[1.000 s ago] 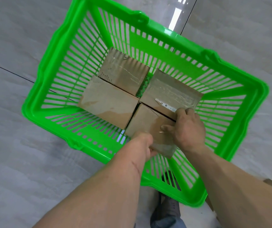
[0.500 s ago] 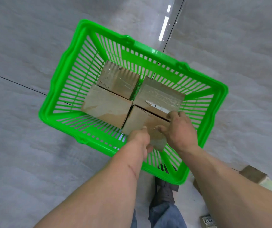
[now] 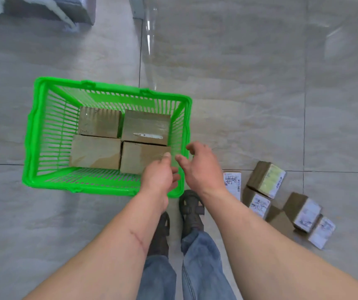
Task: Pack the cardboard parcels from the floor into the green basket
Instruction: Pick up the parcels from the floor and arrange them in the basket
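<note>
Landmark: green basket (image 3: 31, 148), standing on the tiled floor (image 3: 249, 94); all places given rel. to it.
Basket contents: 4 cardboard parcels in a 2x2 block on the bottom, packed side by side, touching or nearly so.
Far-left parcel (image 3: 98, 122): plain brown, tape glare on top.
Far-right parcel (image 3: 145, 127): taped top w/ a white strip lying near its near edge.
Near-left parcel (image 3: 96, 152): plain, a darker stain along its near side.
Near-right parcel (image 3: 139, 156): near-right corner of basket, its near part hidden behind the left hand.
L hand (image 3: 159, 176): above the basket's near-right corner, over the rim; fingers loosely curled, thumb up, holding nothing. Touching the near-right parcel or not: can't tell.
R hand (image 3: 199, 163): just outside the basket's right wall, above the floor; fingers spread and slightly bent, thumb pointing toward the L hand, nothing in it.
Hands rel. to each other: close, a small gap between the thumbs.
Loose parcels (image 3: 266, 180): a cluster on the floor to the right of the basket and nearer the person, well apart from it; brown w/ white or yellowish labels, lying at mixed angles, some touching. Count unclear, blur.
Flat label (image 3: 232, 182): white printed piece on the floor, between the basket and the cluster.
Person: feet in dark sandals (image 3: 190, 210) just by the basket's near-right corner, blue jeans (image 3: 199, 263).
Far-left of basket: grey block w/ white stuff (image 3: 44, 7) at frame top, well apart.
</note>
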